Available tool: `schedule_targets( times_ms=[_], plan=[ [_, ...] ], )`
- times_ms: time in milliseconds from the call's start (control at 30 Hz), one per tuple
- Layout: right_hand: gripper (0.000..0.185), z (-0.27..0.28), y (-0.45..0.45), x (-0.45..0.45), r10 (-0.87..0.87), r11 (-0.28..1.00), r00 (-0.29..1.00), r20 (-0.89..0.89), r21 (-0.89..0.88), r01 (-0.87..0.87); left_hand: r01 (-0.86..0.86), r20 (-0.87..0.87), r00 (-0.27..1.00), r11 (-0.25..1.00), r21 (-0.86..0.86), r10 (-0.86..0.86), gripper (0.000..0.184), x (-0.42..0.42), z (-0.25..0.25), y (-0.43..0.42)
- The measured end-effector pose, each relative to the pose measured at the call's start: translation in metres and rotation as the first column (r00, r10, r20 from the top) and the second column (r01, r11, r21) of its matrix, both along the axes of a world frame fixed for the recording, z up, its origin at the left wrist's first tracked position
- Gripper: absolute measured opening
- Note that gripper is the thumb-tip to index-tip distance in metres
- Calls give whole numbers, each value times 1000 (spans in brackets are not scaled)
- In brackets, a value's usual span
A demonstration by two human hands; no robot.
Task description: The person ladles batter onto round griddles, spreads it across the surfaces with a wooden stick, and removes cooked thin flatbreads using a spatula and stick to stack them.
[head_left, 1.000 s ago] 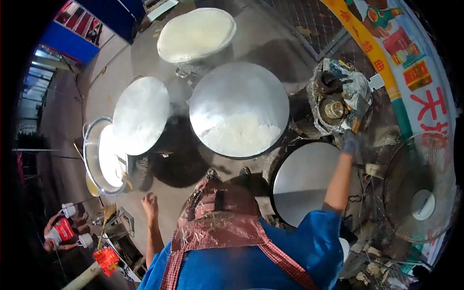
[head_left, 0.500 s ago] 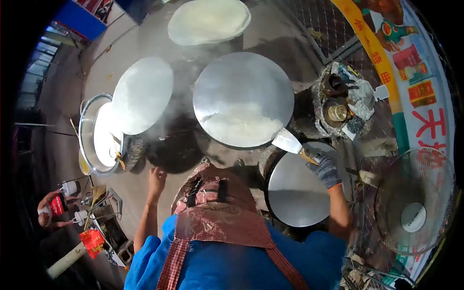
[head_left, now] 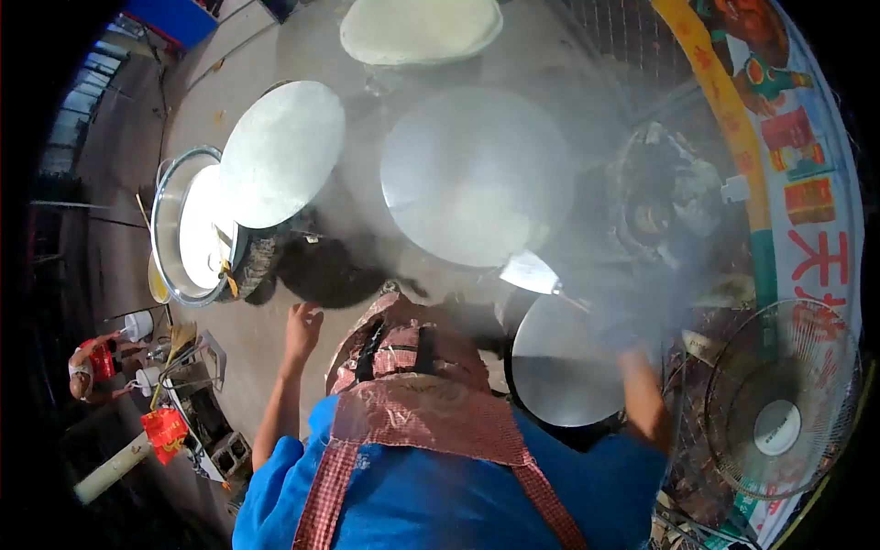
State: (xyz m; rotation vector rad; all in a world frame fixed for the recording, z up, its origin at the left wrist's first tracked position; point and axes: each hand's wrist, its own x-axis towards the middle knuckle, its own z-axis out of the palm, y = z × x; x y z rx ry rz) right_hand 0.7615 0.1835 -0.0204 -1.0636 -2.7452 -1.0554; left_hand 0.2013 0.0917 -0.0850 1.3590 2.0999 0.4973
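Note:
My right hand, gloved and blurred by steam, grips the handle of a wide-bladed scraper. The blade is at the near rim of a round griddle; contact is hard to tell. A thin pale layer of batter covers the griddle's near part, partly veiled by steam. Below the scraper is a second round griddle. My left hand hangs bare over the floor, holding nothing, its fingers loosely bent and slightly apart.
At left stands a metal basin of white liquid, with a pale round disc tilted beside it. A round, pale flat sheet lies beyond the griddle. A fan and a printed banner are at right. Another person is far left.
The scraper has shifted left and towards me, relative to the griddle. Steam has thickened over the griddle and my right hand. My left hand has barely moved.

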Motion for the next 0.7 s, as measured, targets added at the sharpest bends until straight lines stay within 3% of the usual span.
schedule_targets(
  times_ms=[33, 100, 167, 200, 233, 333, 367, 467, 500, 600, 700],
  plan=[
    [30, -19, -7, 1, 21, 971, 986, 163, 233, -59, 13, -24, 1000, 1000, -13, -13, 22, 4, 0, 2],
    [29, -103, -33, 9, -242, 928, 873, 423, 363, 82, 110, -33, 993, 993, 50, -109, 22, 12, 0, 10],
    [28, -91, -34, -1, -324, 943, 902, 286, 23, 331, 143, -64, 988, 987, 66, -139, 21, 14, 4, 20],
    [27, -27, -23, -18, -370, 837, 929, 23, -425, 344, 115, -32, 993, 990, 81, -113, 21, 13, 7, 22],
    [27, 8, -17, -37, -496, 600, 846, -194, -781, 172, 86, 3, 996, 992, 96, -86, 21, 6, 10, 22],
    [28, 6, -13, -54, -584, 569, 713, -387, -822, 20, 45, 53, 997, 995, 91, -50, 21, 8, 9, 26],
    [29, 6, -16, -60, -585, 551, 739, -335, -832, 59, 44, 60, 997, 996, 79, -49, 21, 9, 9, 27],
    [33, 10, -14, -83, -574, 519, 798, -184, -836, 180, 254, -110, 965, 952, 173, -238, 20, 7, 15, 41],
    [33, 3, -25, -77, -534, 641, 797, -280, -749, 166, 199, -3, 980, 964, 177, -201, 20, 13, 25, 44],
    [37, 5, -30, -63, -618, 488, 773, -140, -840, 238, 137, 66, 987, 977, 165, -149, 18, 20, 32, 47],
    [40, 1, -24, -92, -604, 485, 786, -130, -843, 233, 178, 28, 983, 972, 156, -184, 17, 24, 28, 51]
  ],
)
